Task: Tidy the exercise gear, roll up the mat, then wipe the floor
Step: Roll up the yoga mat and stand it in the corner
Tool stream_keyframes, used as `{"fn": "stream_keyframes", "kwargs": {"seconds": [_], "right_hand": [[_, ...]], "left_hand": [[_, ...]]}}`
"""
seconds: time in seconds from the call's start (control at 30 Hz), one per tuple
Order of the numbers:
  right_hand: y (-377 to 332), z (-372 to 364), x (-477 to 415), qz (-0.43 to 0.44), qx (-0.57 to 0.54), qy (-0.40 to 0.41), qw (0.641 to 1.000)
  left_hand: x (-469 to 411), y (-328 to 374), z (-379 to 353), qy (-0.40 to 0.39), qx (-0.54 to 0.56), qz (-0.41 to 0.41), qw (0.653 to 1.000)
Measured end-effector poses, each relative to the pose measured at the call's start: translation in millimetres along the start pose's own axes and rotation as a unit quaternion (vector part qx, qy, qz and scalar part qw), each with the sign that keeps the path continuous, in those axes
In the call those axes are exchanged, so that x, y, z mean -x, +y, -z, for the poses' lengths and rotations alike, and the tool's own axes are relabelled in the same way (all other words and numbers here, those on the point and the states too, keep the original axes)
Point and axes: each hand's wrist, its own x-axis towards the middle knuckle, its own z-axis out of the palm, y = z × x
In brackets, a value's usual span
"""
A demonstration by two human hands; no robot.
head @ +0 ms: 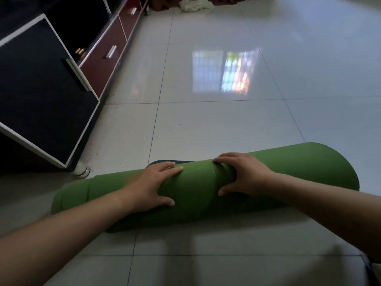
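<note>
Cabinet (41, 85) at 10 o'clock — dark doors, reddish drawers (103, 65) running away toward 11, one chrome foot (82, 171) on the tile just beyond the left end of the mat.

Mat (195, 193), green, lies at 6 o'clock on the white tiled floor (226, 124), directly ahead of the person. It reads as a thick roll. A small dark tongue (165, 162) shows at its far side near 12 of the left hand; probably the last unrolled strip, but too little is visible to say.

Left hand (152, 186) palm down on the roll, fingers spread over the top, thumb on the near face. Right hand (245, 174) the same — fingers draped over the crest, thumb below, pressing rather than pinching.

Long axis runs from 8 o'clock to 2 o'clock, right end farther away and higher in view.

White cloth (193, 5) heaped at 12 o'clock, far off.

Judgement: rolling looks nearly finished. No loose gear is in sight, so tidying may be done. Floor specks near the cabinet suggest wiping is not yet done.
</note>
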Motion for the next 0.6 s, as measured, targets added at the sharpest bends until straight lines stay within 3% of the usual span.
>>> {"fn": "stream_keyframes", "kwargs": {"seconds": [0.1,0.2,0.43,0.6], "right_hand": [[3,1,-5,-0.028,-0.017,0.057,0.998],[3,-2,-10,-0.044,-0.006,0.102,0.994],[-4,-11,-15,0.006,0.082,0.012,0.997],[6,-5,-29,0.015,0.064,0.028,0.997]], "left_hand": [[1,7,-5,0.040,-0.045,-0.033,0.998],[-6,10,-12,0.018,-0.104,-0.007,0.994],[-30,-10,-7,-0.011,-0.098,0.001,0.995],[-32,-6,1,0.008,-0.096,0.004,0.995]]}}
